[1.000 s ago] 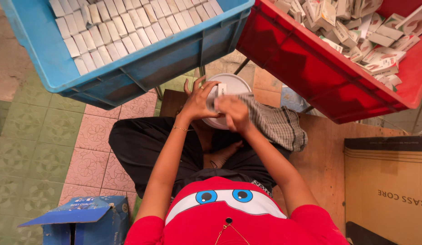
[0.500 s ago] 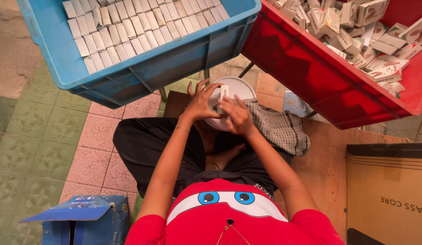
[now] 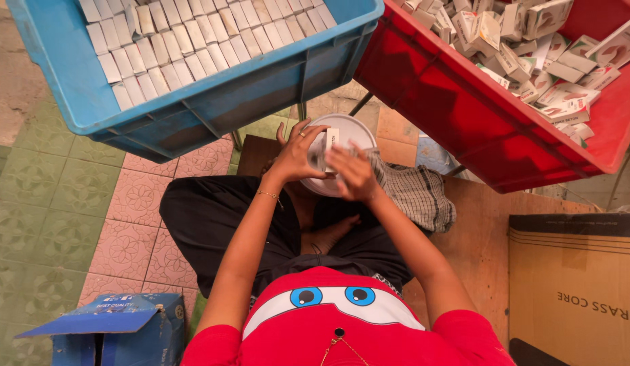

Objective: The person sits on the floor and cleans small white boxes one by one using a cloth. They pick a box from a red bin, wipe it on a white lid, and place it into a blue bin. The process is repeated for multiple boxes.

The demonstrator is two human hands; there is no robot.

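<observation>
My left hand [image 3: 295, 154] and my right hand [image 3: 350, 171] meet over a round white tub [image 3: 349, 129] in front of my crossed legs. Together they hold a small white carton [image 3: 330, 142] upright, the left hand cupping its side, the right hand's fingers at its lower end. A checked cloth [image 3: 413, 193] lies over my right knee, just right of the hands. Above the hands a blue crate [image 3: 213, 102] holds neat rows of white cartons [image 3: 179, 41]. A red crate [image 3: 464, 108] to the right holds a loose heap of small printed cartons [image 3: 538, 47].
A brown corrugated box [image 3: 576, 285] stands at the lower right on a wooden board [image 3: 477, 237]. A blue cardboard box [image 3: 118, 332] with an open flap sits at the lower left on the patterned tile floor [image 3: 71, 203]. Metal stand legs [image 3: 359, 102] show between the crates.
The hands stay together on the small white carton and have turned it slightly over the tub. The view has shifted a little; the crates have not moved.
</observation>
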